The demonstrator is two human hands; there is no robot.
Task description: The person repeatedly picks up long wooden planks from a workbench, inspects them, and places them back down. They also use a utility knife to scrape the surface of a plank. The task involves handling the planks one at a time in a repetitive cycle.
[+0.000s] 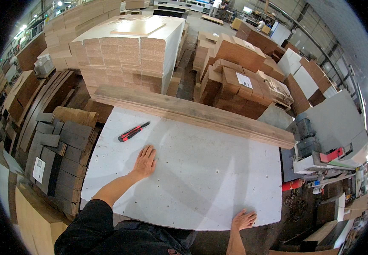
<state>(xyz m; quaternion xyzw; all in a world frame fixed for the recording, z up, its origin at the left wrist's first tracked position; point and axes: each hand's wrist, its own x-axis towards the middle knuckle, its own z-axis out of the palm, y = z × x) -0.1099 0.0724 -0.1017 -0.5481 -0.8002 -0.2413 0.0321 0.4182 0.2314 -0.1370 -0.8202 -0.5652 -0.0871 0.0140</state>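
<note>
My left hand (145, 162) lies flat on a white, speckled tabletop (192, 178), holding nothing. Just beyond its fingertips rests a red and black utility knife (133, 131), untouched. My right hand (244, 219) is spread at the near right edge of the same tabletop, its fingers apart and empty. Along the far side of the table runs a stack of long brown wood-look boards (192, 111), reaching past the right corner. Neither hand touches the boards.
Behind the table stands a tall stack of white-topped panels (150, 63). Dark boards (71, 144) are piled at the left, and brown panel stacks (239, 80) at the back right. A machine with a red part (332, 154) stands to the right.
</note>
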